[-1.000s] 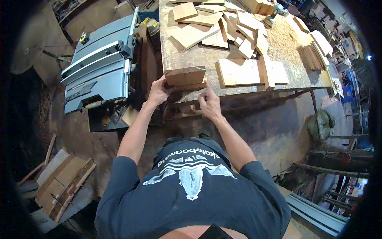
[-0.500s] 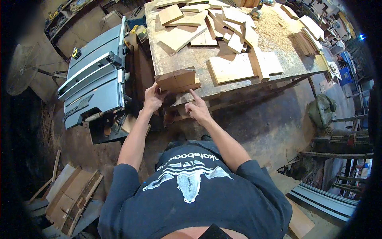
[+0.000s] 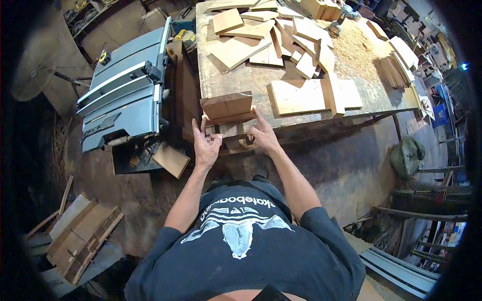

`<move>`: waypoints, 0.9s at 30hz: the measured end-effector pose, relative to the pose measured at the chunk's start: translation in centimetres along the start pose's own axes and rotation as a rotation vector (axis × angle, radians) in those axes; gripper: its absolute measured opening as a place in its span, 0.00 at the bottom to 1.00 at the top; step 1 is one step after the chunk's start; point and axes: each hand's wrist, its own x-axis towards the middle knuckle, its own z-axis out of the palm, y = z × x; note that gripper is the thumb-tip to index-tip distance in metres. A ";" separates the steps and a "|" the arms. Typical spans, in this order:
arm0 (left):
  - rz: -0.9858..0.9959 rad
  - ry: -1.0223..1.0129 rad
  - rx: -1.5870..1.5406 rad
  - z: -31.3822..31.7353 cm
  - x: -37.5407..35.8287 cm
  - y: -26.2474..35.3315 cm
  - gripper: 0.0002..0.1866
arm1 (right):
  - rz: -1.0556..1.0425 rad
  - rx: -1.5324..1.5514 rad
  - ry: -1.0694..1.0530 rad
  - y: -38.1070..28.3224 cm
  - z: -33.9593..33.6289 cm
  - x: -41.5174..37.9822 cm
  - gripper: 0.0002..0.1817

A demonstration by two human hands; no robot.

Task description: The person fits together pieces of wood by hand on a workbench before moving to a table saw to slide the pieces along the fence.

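A brown wooden block (image 3: 227, 105) stands on the near left corner of the workbench (image 3: 236, 80), with a thinner strip of wood along its lower front. My left hand (image 3: 205, 145) is at the strip's left end, fingers apart and holding nothing. At the right end, my right hand (image 3: 262, 135) reaches up with its index finger extended against the wood, the other fingers curled. A pale board (image 3: 298, 97) with a narrower piece (image 3: 333, 95) across it lies to the right.
Loose pale offcuts (image 3: 241, 51) and a sawdust heap (image 3: 354, 47) with a drill (image 3: 337, 26) cover the bench's back. A table saw (image 3: 125, 85) stands left. Brown boards (image 3: 83, 238) lie lower left; a green bag (image 3: 406, 156) is at the right.
My left hand has let go of the block's left side and moved down and right, fingers now spread. My right hand has shifted slightly right. The whole view has shifted a little.
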 end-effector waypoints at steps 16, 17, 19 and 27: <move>0.145 0.085 0.429 -1.1 1.4 -0.5 0.44 | 0.063 -0.037 -0.051 -1.6 0.1 0.2 0.46; 0.147 0.089 0.427 -1.4 1.8 -0.6 0.44 | 0.055 -0.057 -0.039 -1.7 0.0 0.2 0.46; 0.094 0.088 0.524 -1.2 2.8 3.2 0.40 | 0.049 -0.121 -0.015 -2.1 0.1 0.1 0.44; 0.135 -0.059 0.529 -1.8 6.5 3.6 0.27 | -0.168 -0.542 0.164 -0.6 1.4 -1.2 0.34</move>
